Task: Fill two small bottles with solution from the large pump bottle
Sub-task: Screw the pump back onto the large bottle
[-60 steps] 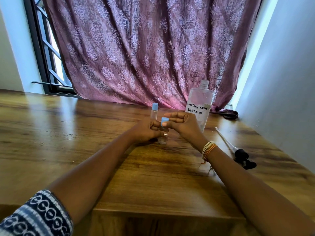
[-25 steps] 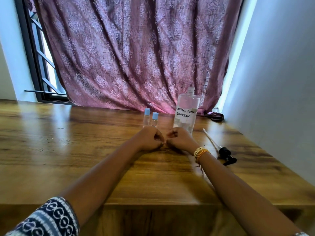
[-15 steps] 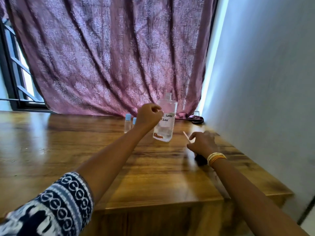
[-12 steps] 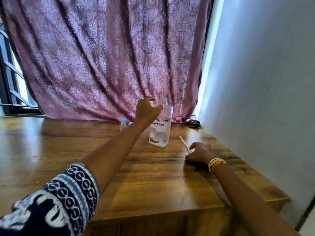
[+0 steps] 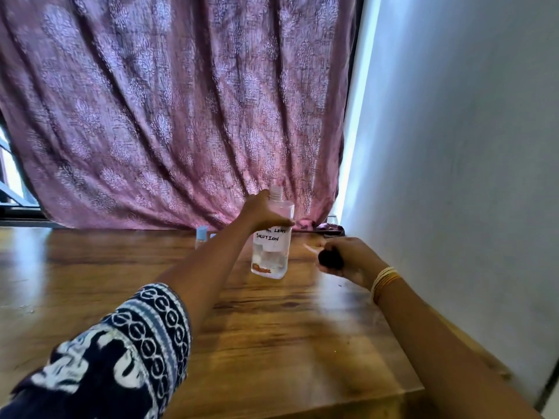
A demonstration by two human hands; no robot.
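Observation:
The large clear bottle (image 5: 271,255), hand-labelled "solution", stands on the wooden table (image 5: 272,343) with its threaded neck uncapped and a little liquid at the bottom. My left hand (image 5: 262,210) grips it around the shoulder. My right hand (image 5: 351,257) holds the black pump head (image 5: 330,259) just right of the bottle, lifted off the table, its white tube pointing left toward the bottle. Two small bottles with blue caps (image 5: 202,234) stand behind my left forearm; the second is mostly hidden.
A purple patterned curtain (image 5: 181,116) hangs along the table's back edge. A white wall (image 5: 453,176) runs close along the right side. A dark small object (image 5: 331,228) lies in the back right corner. The table's front edge is near, at the bottom.
Both hands left the small bottles. My left hand reached up and took the large bottle's shoulder. My right hand picked the pump head up from the table and brought it toward the bottle.

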